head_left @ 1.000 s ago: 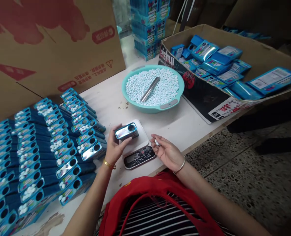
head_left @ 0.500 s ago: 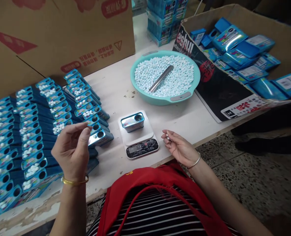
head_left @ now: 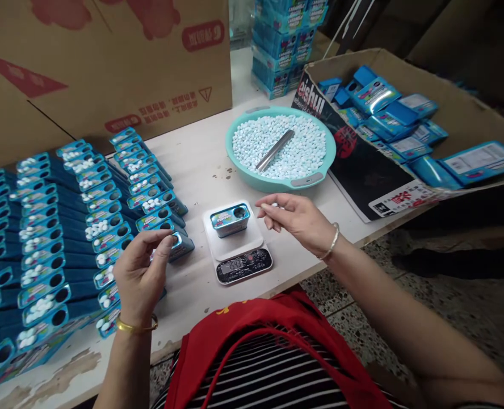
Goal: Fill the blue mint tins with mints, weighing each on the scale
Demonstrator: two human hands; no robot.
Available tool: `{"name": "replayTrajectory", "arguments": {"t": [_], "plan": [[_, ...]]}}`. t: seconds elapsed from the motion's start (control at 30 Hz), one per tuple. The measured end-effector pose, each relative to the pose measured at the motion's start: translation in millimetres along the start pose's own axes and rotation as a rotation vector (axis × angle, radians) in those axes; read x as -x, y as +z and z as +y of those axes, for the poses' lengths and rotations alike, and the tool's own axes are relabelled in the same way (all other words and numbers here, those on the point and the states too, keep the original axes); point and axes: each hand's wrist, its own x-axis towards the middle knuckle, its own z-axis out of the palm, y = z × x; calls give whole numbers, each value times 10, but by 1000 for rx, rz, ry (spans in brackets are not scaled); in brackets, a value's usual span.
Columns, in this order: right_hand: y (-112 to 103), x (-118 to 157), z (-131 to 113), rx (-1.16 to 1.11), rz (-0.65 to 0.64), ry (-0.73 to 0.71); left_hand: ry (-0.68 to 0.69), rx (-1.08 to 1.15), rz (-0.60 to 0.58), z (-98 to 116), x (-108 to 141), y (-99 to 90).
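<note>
On the scale (head_left: 235,244): one open tin (head_left: 230,219).
Right hand (head_left: 297,218) pinches white candy just beside it; left hand (head_left: 143,272), fingers curled, grips another tin (head_left: 179,244) from the rows.

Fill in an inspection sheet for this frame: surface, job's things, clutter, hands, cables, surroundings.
Surface: white table, paint worn at its near edge.
Job's things: open blue tin on a small digital scale, display lit; teal basin of pale tablets with a metal scoop lying in it.
Clutter: rows of blue tins at left, some showing tablets; stacked blue packs at the back.
Hands: left hand on a tin at the end of the rows; right hand beside the tin on the scale, pinching something small and white.
Cables: white cords at the top, hard to make out.
Surroundings: large cardboard box; open carton of blue packs; speckled floor.
</note>
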Motion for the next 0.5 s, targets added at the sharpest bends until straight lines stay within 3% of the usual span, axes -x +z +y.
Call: {"name": "replayTrajectory", "arguments": {"t": [0.17, 0.3, 0.4, 0.5], "plan": [[158, -263, -83, 253, -45, -98, -13, -27, -52, -40, 36, 10], [200, -315, -45, 423, -21, -112, 9, -45, -99, -68, 54, 4], [196, -301, -58, 364, -51, -104, 71, -83, -152, -27, -23, 36], [163, -283, -91, 163, -44, -111, 225, -160, -261, 80, -176, 165]]}}
